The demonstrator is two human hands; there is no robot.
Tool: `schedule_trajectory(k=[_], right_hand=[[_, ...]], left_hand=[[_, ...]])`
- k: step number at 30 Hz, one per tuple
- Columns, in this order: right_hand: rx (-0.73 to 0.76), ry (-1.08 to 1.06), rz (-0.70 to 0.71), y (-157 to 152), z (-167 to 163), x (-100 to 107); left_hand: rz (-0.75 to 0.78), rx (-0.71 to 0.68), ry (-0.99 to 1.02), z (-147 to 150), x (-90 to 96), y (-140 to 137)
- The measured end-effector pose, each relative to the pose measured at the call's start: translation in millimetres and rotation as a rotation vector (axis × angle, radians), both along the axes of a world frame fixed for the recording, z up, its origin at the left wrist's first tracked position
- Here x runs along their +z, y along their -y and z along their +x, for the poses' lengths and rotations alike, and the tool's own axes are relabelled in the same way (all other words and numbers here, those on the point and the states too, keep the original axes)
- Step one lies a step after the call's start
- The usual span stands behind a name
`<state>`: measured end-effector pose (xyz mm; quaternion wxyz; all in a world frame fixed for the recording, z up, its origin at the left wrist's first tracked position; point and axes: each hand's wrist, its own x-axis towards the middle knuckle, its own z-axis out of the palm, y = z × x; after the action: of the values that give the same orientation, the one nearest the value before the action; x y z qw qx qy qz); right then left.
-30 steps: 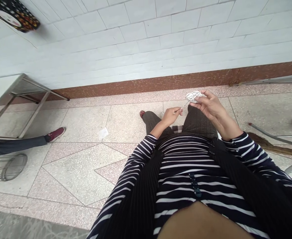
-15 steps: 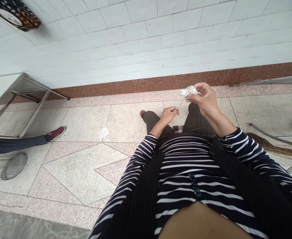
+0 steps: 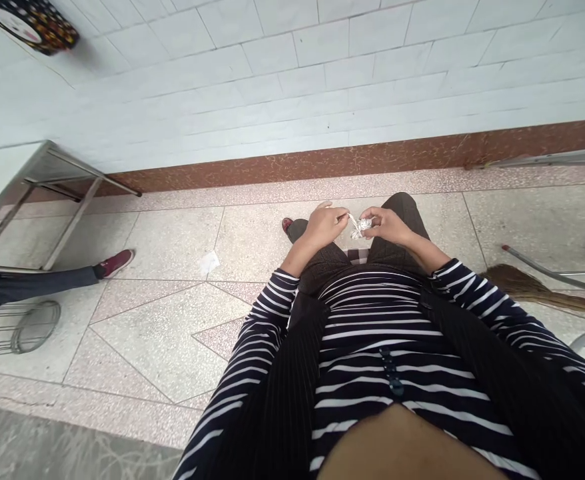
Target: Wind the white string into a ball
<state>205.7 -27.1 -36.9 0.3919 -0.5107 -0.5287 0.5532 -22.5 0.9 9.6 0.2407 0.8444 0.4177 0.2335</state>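
Note:
A small bundle of white cord [image 3: 361, 229] with dark flecks hangs above my lap, between my knees. My right hand [image 3: 388, 225] pinches the bundle from its right side with thumb and fingers. From the bundle a strand runs up to my left hand [image 3: 326, 223], whose thumb and forefinger are closed on it. Both hands are close together at the same height, the bundle filling most of the gap. Part of the bundle is hidden behind the right fingers.
Ahead stands a white tiled wall [image 3: 272, 87] with a brown skirting. A metal-legged table [image 3: 47, 150], another person's leg and shoe [image 3: 117, 263] and a wire-frame stool [image 3: 36, 327] are to the left. White paper [image 3: 209, 263] lies on the floor. A broom [image 3: 517, 283] and metal legs [image 3: 547, 263] are at right.
My right hand has come down and left with the cord bundle, towards my lap. My left hand has risen slightly and moved a little left, still pinching the strand.

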Motion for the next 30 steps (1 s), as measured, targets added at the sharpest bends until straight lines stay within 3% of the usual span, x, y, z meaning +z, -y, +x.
schedule_trajectory(k=[3,6,10,13,19,22,25,30], right_hand=[[0.157,-0.245,-0.216,4.6,4.7,12.0],[0.217,-0.408,-0.275,6.4,10.7,23.8],[0.211,-0.601,-0.266,9.8,10.1,34.3],[0.126,-0.688,-0.212,8.3,7.3,40.8],[-0.062,-0.593,-0.066,-9.8,18.8,62.8],[-0.107,-0.514,0.015,-15.6,33.1,92.2],[-0.140,-0.509,0.139,-13.7,47.5,135.6],[-0.264,-0.437,0.329,0.0,67.1,202.7]], left_hand=[[-0.037,-0.024,0.029,-4.1,-5.3,-9.4],[-0.170,-0.038,0.136,-3.2,-20.5,-11.8],[-0.348,0.000,0.270,3.1,-49.4,-7.3],[-0.437,-0.005,0.317,7.9,-66.4,-0.6],[-0.507,-0.032,0.334,14.9,-76.9,11.0],[-0.527,-0.062,0.348,16.7,-80.2,15.0],[-0.540,-0.057,0.341,15.3,-81.6,14.6],[-0.462,0.002,0.324,12.2,-64.8,-3.1]])
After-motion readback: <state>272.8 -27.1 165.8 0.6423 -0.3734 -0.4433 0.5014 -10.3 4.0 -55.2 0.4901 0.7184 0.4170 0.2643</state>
